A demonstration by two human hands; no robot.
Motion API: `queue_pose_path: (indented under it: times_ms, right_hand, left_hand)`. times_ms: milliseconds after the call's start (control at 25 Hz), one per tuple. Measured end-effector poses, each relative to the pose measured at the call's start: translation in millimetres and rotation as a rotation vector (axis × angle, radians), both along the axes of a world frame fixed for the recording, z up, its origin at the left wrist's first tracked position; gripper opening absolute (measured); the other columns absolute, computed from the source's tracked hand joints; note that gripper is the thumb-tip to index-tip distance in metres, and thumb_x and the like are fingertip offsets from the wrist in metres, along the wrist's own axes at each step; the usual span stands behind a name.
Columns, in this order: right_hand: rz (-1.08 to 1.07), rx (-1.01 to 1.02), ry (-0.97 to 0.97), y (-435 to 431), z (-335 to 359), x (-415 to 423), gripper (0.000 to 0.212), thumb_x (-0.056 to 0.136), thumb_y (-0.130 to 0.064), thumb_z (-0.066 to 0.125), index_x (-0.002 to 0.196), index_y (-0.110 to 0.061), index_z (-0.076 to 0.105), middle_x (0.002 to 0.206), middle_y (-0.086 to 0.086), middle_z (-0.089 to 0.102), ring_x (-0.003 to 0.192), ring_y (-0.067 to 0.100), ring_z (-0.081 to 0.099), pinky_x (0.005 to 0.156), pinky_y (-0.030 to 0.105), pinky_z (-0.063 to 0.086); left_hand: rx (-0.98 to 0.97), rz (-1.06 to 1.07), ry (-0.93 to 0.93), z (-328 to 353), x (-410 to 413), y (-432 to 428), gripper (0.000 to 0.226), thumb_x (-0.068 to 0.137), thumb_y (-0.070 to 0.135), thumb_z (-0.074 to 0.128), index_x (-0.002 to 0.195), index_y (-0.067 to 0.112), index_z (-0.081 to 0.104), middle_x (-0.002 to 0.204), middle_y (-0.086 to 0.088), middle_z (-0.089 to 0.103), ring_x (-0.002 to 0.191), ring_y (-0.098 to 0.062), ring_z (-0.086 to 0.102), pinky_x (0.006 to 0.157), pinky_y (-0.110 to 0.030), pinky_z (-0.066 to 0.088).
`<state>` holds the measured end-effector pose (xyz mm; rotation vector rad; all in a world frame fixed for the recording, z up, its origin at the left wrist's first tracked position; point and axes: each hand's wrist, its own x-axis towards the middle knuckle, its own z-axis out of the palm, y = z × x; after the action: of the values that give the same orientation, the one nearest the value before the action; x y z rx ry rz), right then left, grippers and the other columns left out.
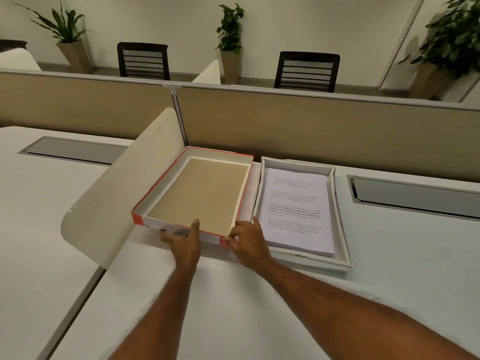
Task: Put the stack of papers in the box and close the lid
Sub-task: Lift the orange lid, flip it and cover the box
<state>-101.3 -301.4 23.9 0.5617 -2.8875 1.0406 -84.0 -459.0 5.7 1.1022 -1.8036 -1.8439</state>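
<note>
Left hand (183,241) and right hand (248,240) fingers (195,227) grip the upturned lid's (200,193) near edge; the paper stack (296,209) lies in the box (337,216) alongside.

Both bare forearms were held extended forward, converging. Left hand (181,242) was clamped on the near rim of the lid (200,193), thumb laid over it. Right hand (246,242), just beside the left, was curled at the near corner.

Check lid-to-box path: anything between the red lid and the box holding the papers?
Nothing visible. The lid lies open side up just left of the box, left hand and right hand gripping its near edge. The papers lie inside the box.
</note>
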Motion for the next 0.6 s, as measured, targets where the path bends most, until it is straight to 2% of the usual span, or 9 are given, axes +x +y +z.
queue_pose_path:
  times_ms: [40,120,240,280,320,400,440,520,600]
  right_hand:
    - [-0.045,-0.119,-0.028,1,2,2,0.024,0.085,-0.031,0.066,0.081,-0.01,0.077,0.086,0.004,0.074,0.092,0.019,0.061,0.108,0.035,0.032]
    - [-0.123,-0.31,-0.08,2,7,8,0.018,0.081,-0.026,0.073,0.08,-0.009,0.077,0.096,0.004,0.075,0.095,0.02,0.063,0.087,0.032,0.048]
    - [-0.111,-0.404,-0.161,9,14,13,0.016,0.081,-0.027,0.075,0.083,-0.011,0.076,0.094,-0.001,0.075,0.081,-0.001,0.065,0.072,0.025,0.049]
    - [-0.099,-0.389,-0.195,12,19,14,0.02,0.082,-0.031,0.074,0.089,-0.013,0.076,0.092,-0.003,0.074,0.076,-0.008,0.063,0.071,0.024,0.047]
    - [-0.099,-0.363,-0.225,16,26,13,0.027,0.083,-0.037,0.072,0.099,-0.015,0.075,0.097,-0.003,0.073,0.081,-0.01,0.061,0.077,0.026,0.046]
    - [-0.136,-0.351,-0.277,21,45,7,0.048,0.082,-0.049,0.068,0.119,-0.019,0.065,0.123,0.0,0.067,0.112,0.005,0.059,0.096,0.033,0.047]
    - [-0.161,-0.398,-0.294,23,59,2,0.053,0.083,-0.053,0.065,0.124,-0.02,0.06,0.13,0.001,0.063,0.12,0.014,0.056,0.099,0.034,0.046]
    - [-0.193,-0.526,-0.292,30,95,-9,0.05,0.085,-0.054,0.062,0.12,-0.019,0.059,0.127,0.003,0.065,0.118,0.022,0.06,0.098,0.035,0.05]
    - [-0.212,-0.65,-0.27,37,134,-21,0.036,0.087,-0.053,0.059,0.104,-0.022,0.063,0.112,0.003,0.07,0.107,0.021,0.066,0.096,0.041,0.054]
  left_hand:
    - [0.083,-0.018,0.05,5,-1,3,0.102,0.079,0.03,0.078,0.15,0.013,0.007,0.141,-0.012,0.041,0.12,-0.027,0.051,0.099,-0.041,0.048]
    - [0.16,-0.062,0.124,16,-3,7,0.086,0.075,0.024,0.081,0.139,0.017,0.024,0.133,-0.013,0.049,0.108,-0.025,0.059,0.088,-0.041,0.055]
    - [0.108,-0.102,0.205,34,-4,10,0.064,0.077,0.018,0.079,0.125,0.012,0.037,0.115,-0.012,0.053,0.11,-0.035,0.06,0.085,-0.045,0.057]
    - [0.072,-0.122,0.243,40,-4,11,0.064,0.077,0.016,0.079,0.125,0.013,0.037,0.113,-0.011,0.054,0.11,-0.036,0.06,0.087,-0.047,0.057]
    - [0.012,-0.151,0.274,47,-5,13,0.065,0.077,0.016,0.079,0.126,0.013,0.037,0.113,-0.011,0.054,0.108,-0.035,0.061,0.088,-0.048,0.057]
    - [-0.185,-0.225,0.297,61,-5,18,0.071,0.075,0.017,0.081,0.129,0.01,0.036,0.118,-0.014,0.055,0.107,-0.034,0.062,0.09,-0.05,0.056]
    - [-0.291,-0.266,0.3,67,-4,22,0.074,0.074,0.019,0.082,0.131,0.01,0.035,0.124,-0.014,0.055,0.11,-0.034,0.061,0.092,-0.05,0.055]
    - [-0.478,-0.345,0.317,76,-1,29,0.077,0.075,0.025,0.081,0.135,0.012,0.035,0.134,-0.012,0.054,0.116,-0.033,0.059,0.095,-0.051,0.053]
    - [-0.662,-0.399,0.321,81,3,35,0.076,0.076,0.032,0.078,0.137,0.016,0.035,0.135,-0.011,0.054,0.115,-0.032,0.059,0.094,-0.051,0.051]
